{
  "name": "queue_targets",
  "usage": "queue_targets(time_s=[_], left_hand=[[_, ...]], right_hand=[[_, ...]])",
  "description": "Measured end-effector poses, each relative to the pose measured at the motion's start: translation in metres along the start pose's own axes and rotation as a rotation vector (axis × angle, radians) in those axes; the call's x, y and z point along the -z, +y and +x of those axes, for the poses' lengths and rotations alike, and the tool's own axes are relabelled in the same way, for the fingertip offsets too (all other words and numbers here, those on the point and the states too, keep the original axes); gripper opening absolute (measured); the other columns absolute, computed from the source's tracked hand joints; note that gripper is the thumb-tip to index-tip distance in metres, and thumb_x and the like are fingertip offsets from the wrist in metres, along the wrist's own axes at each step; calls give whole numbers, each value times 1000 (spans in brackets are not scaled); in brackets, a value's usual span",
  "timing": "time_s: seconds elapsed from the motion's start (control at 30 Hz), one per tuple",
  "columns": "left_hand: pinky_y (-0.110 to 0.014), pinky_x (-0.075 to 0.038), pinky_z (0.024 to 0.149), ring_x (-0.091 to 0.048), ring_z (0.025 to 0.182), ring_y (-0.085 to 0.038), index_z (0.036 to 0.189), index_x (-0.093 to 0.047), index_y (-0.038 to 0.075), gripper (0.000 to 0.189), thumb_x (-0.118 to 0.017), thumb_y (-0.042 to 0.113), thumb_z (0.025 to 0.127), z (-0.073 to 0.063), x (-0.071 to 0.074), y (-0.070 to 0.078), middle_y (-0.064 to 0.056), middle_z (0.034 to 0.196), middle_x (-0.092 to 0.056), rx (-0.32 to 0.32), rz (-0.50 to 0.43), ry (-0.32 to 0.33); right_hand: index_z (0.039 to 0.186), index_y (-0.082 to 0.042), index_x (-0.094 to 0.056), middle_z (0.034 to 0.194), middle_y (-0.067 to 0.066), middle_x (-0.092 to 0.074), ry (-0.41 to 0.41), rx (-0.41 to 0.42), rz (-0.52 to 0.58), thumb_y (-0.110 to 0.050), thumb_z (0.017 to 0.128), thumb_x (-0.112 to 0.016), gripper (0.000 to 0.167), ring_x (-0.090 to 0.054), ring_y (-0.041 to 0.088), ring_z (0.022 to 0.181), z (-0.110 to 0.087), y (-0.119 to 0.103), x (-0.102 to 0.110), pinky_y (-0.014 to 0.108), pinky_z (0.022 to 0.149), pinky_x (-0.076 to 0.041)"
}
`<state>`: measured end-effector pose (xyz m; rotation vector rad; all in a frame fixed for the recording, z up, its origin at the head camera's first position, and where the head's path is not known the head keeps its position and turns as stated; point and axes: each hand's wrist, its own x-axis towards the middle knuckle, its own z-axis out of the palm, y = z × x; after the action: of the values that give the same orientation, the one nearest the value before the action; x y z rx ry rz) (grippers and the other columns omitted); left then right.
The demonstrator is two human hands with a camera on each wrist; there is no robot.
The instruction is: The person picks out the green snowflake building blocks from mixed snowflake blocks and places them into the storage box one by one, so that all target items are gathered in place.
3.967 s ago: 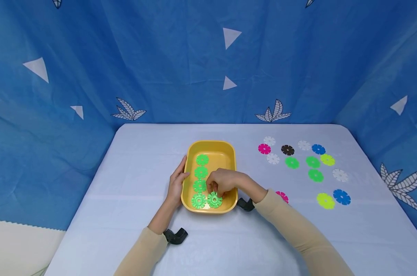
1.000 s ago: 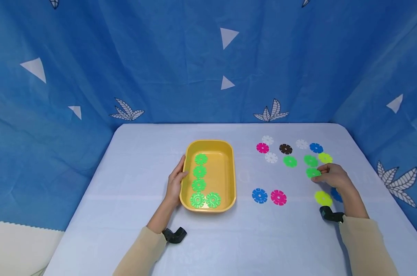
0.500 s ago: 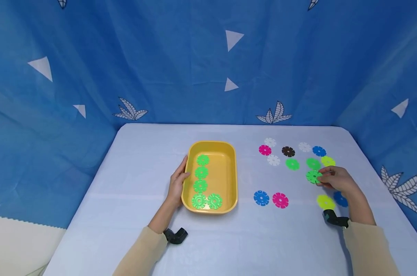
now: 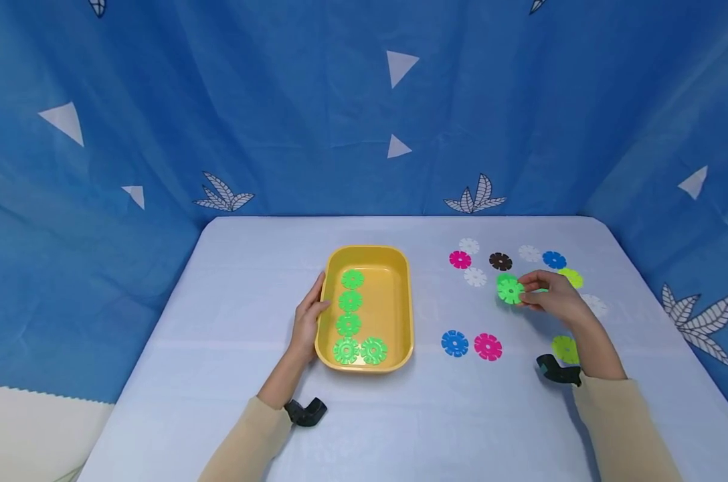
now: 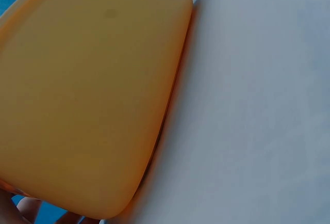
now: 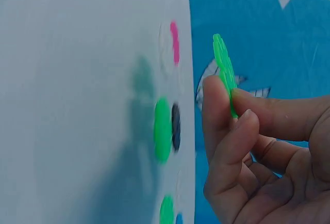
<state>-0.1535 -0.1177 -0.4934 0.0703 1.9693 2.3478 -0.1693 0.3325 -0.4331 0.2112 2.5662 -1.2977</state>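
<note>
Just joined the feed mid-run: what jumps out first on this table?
The yellow tray at mid-table, with five green discs laid in an L inside it and the left hand resting on its left rim. To its right, the right hand pinches a green disc lifted above a scatter of coloured discs.

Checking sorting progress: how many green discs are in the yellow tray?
5, all in the yellow tray: four green discs in a column along its left, the fifth beside the nearest. None appear hidden.
</note>
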Motion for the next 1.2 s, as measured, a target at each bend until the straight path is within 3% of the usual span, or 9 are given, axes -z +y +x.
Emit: queue_targets(time_s=[0.47,0.67,0.8,1.03,1.2], left_hand=[[-34,-14,124,-9,152,-12,156,-25,21,60,-37,6,100,0,0,0,7,164,-14,7,-15,0],[-33,-14,124,-9,152,-11,156,-25,22,60,-37,7,100,-1,0,0,7,164,-15,10,-14,5],[-33,-14,124,-9,152,-12,156,-25,22,60,-37,6,100,-1,0,0,7,164,-14,14,-17,4],[-35,-14,124,-9,152,-13,157,-25,22,60,-36,6,100,0,0,0,6,164,-14,7,-10,0],[-36,-13,125,-9,152,-13,156,-25,21,60,-36,5,100,0,0,0,6,164,-14,6,-1,0]], right_hand=[[117,0,-59,105,17,-57,-89,212,-32,-6,88,-67,31,-68,25,82,14,-95,-58,26,68,-55],[108,-2,-61,98,15,-58,-187,319,-24,2,88,-66,21,-67,32,80,20,-129,-91,38,69,-59],[105,-2,-62,94,14,-56,-278,372,-14,5,87,-64,20,-64,39,78,22,-147,-113,49,71,-58],[102,-3,-60,90,12,-58,-419,464,-149,8,86,-63,19,-63,38,73,32,-164,-145,39,64,-58],[99,-2,-60,85,12,-58,-503,461,-195,11,86,-61,18,-64,41,74,38,-168,-161,45,69,-60]])
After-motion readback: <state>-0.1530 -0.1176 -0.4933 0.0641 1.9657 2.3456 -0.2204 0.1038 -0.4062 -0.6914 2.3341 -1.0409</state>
